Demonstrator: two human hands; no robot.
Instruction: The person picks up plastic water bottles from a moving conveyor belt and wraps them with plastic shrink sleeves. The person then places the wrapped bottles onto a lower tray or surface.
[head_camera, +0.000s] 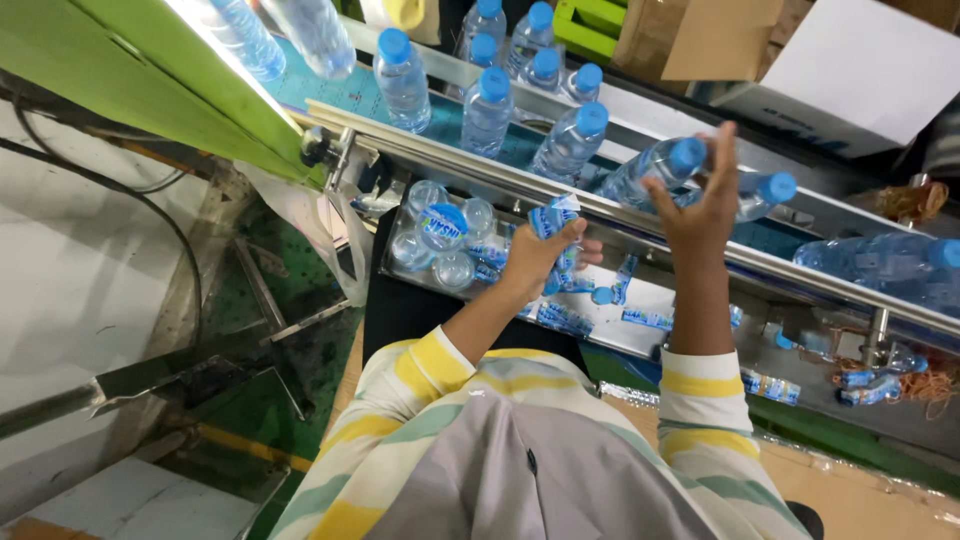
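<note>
My right hand (700, 205) reaches up to the conveyor and grips a clear plastic bottle with a blue cap (655, 168), which lies tilted on the belt beside a second blue-capped bottle (760, 192). My left hand (535, 255) is closed on a blue and white label sleeve (553, 215), held just below the conveyor's metal rail (450, 150). Both arms wear sleeves striped yellow, white and pale green.
Several upright blue-capped bottles (487, 110) stand on the conveyor belt. A tray below holds bottles lying on their sides (440, 235) and loose labels (640, 318). Cardboard boxes (850, 60) sit beyond the belt. A green machine housing (150, 70) is at left.
</note>
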